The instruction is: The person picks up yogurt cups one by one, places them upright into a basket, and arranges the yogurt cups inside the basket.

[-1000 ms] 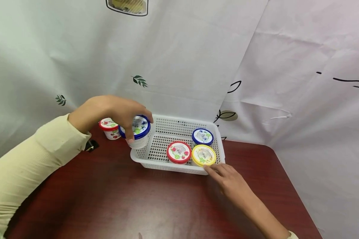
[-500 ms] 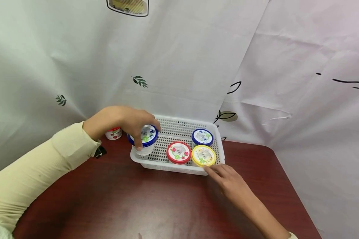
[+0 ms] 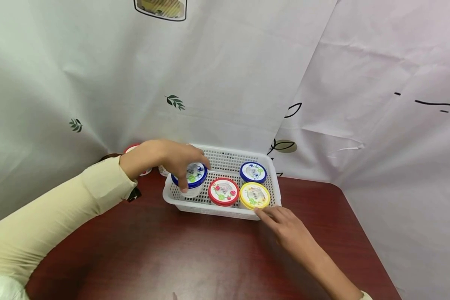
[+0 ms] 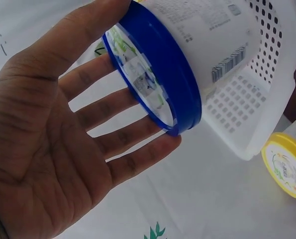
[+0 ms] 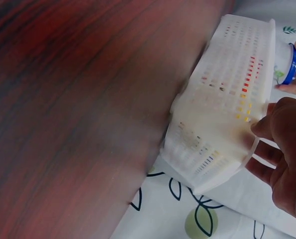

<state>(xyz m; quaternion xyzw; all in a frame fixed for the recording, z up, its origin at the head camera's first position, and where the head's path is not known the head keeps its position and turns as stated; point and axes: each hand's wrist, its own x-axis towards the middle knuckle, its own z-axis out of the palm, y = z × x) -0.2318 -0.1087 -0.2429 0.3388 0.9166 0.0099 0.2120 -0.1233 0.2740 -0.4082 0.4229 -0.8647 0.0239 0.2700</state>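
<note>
My left hand (image 3: 176,160) grips a white tub by its blue lid (image 3: 198,174), thumb on one side and fingers on the other. In the head view this tub hangs over the left end of a white perforated basket (image 3: 213,211). The left wrist view shows its barcode side (image 4: 227,62) near the basket wall. My right hand (image 3: 286,227) pinches the basket's front right rim, with the thumb outside and fingertips over the edge. Within the basket stand a red-lidded tub (image 3: 223,191), a yellow-lidded tub (image 3: 255,196) and another blue-lidded tub (image 3: 253,172).
Left of the basket, a red-lidded tub (image 3: 130,148) stands partly hidden behind my left wrist. A yellow-lidded tub (image 4: 287,169) lies outside the basket in the left wrist view. A white patterned curtain (image 3: 225,83) hangs behind the dark red table (image 3: 210,258).
My left hand has carried the blue-lidded tub rightward and a little nearer, from the basket's left edge to over its left end. The right hand stays on the rim.
</note>
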